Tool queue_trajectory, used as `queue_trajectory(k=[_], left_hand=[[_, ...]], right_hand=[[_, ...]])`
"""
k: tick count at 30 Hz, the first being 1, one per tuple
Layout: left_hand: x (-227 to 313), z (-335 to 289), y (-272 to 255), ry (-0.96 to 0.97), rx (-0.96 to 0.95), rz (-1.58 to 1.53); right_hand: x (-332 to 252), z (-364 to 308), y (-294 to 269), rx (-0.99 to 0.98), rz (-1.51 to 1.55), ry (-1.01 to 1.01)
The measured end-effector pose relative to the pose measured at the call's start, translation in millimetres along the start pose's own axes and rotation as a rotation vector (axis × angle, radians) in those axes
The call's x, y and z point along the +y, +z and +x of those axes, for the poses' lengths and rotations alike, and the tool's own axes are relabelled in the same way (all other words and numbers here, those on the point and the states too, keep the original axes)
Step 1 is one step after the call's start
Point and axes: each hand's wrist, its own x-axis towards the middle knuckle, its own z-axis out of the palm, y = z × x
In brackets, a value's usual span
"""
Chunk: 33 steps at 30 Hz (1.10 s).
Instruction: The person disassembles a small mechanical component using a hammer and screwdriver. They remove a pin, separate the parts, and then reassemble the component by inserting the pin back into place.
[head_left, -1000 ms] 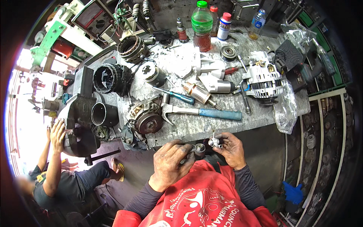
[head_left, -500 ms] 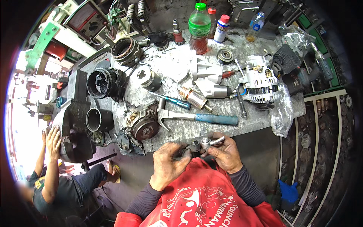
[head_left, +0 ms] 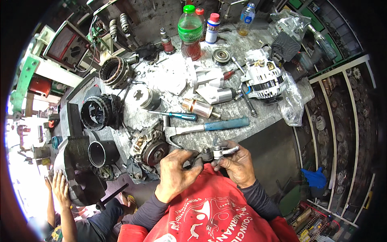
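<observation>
Just in front of my red shirt, both hands are closed close together. My left hand (head_left: 175,171) grips a small dark metal part (head_left: 207,153) with a round, nut-like top; the fingers hide much of it. My right hand (head_left: 238,167) pinches a silver metal piece (head_left: 217,152) with a round head and a short rod pointing right. The two pieces sit side by side, and I cannot tell whether they are joined. Beyond them on the bench lie a blue-handled claw hammer (head_left: 226,124), a blue screwdriver (head_left: 183,116) and a copper-ended armature (head_left: 197,108).
An alternator (head_left: 264,80) stands at the bench's right, beside a clear plastic bag (head_left: 293,101). Left are a dirty alternator half (head_left: 149,147), a black ring housing (head_left: 98,113) and a vise (head_left: 80,173), with another person's hand (head_left: 60,187) on it. Bottles (head_left: 190,32) stand behind.
The view has turned, so the bench's far side lies further left and more shelving shows at lower right. Both hands keep their holds, with little movement between them.
</observation>
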Motion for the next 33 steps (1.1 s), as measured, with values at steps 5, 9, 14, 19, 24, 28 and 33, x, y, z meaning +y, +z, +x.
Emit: queue_trajectory(k=[5, 9, 14, 19, 24, 28, 33], left_hand=[[6, 12, 1, -0.025, -0.05, 0.009], [9, 20, 4, -0.053, -0.124, 0.012], [16, 22, 13, -0.049, -0.126, -0.013], [19, 22, 19, 0.061, -0.05, 0.087], [25, 21, 27, 0.115, 0.032, 0.102], [31, 22, 32, 0.103, 0.07, 0.087], [36, 24, 34, 0.089, 0.041, 0.108]], right_hand=[[-14, 5, 0, 0.043, -0.096, 0.025], [-26, 9, -3, 0.054, -0.134, 0.04], [-40, 12, -6, 0.049, -0.195, 0.053], [-51, 13, -6, 0.06, -0.246, 0.084], [-57, 12, -7, 0.042, -0.264, 0.058], [-58, 12, -11, 0.054, -0.267, 0.046], [-59, 12, -16, 0.041, -0.256, 0.053]])
